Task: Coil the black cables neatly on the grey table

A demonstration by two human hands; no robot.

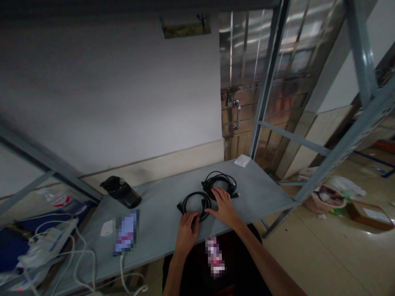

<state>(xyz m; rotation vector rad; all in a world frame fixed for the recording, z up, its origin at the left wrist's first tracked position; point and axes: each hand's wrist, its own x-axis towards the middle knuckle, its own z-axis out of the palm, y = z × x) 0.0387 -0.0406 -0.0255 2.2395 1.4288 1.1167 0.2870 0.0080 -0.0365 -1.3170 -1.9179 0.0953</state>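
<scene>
Two coils of black cable lie on the grey tabletop. The front coil (pixel 183 202) is a neat ring with dark plugs at its sides. My left hand (pixel 187 230) is at its near edge, with the fingers bent together over the cable and the thumb beside them. Just behind and to the right lies a looser, thicker coil (pixel 230 178), with connector ends at its right. My right hand (pixel 224 209) reaches to this coil's near side, fingers stretched out and thumb spread left toward the front ring. Its palm and the cable beneath are hidden.
On the left of the grey tabletop (pixel 160 234) are a black bottle (pixel 123 193) lying tilted, a blurred-out phone (pixel 126 233), a white card (pixel 107 228) and white cords (pixel 74 255). Crumpled tissue (pixel 242 160) lies at the back right. Metal posts (pixel 268 78) frame the table.
</scene>
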